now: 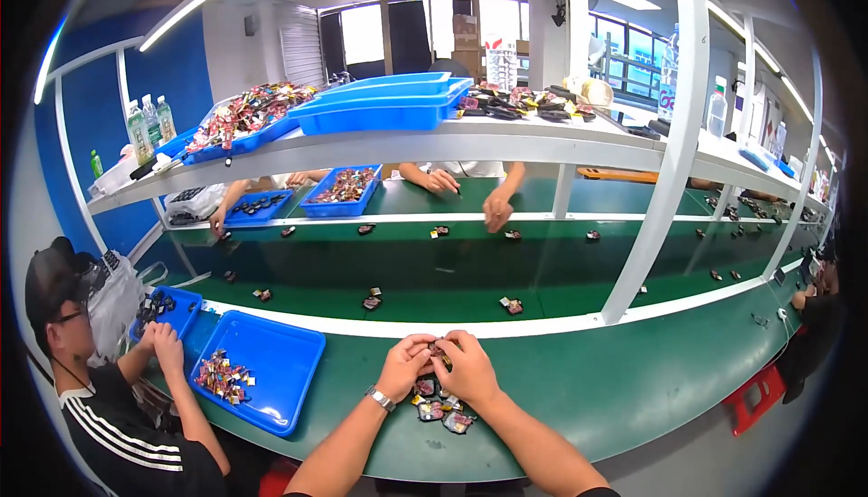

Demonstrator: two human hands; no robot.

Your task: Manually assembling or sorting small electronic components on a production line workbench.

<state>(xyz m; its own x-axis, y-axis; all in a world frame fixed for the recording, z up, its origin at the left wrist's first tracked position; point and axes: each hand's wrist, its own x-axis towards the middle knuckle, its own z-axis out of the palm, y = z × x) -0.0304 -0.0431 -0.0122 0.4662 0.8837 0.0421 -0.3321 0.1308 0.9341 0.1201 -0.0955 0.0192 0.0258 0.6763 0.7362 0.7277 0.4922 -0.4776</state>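
Observation:
My left hand (pixel 404 372), with a metal-banded watch (pixel 380 397) on its wrist, meets my right hand (pixel 467 372) over the green worktop. Both hands are closed, fingertips together, round a small black part with reddish pieces (pixel 439 350), mostly covered by the fingers. Just below, between my wrists, lies a small cluster of similar black-edged parts (pixel 432 410) with red, yellow and whitish pieces. They look like small electronic assemblies, but their exact kind is too small to tell.
At left, a blue tray (pixel 307 352) holds reddish small parts, beside a seated co-worker (pixel 127 407). A conveyor belt (pixel 434 271) carries scattered parts beyond the white rail (pixel 561 323). Overhead stands a shelf (pixel 407 146) with blue trays (pixel 371 113). Other workers' hands (pixel 497 208) reach in opposite.

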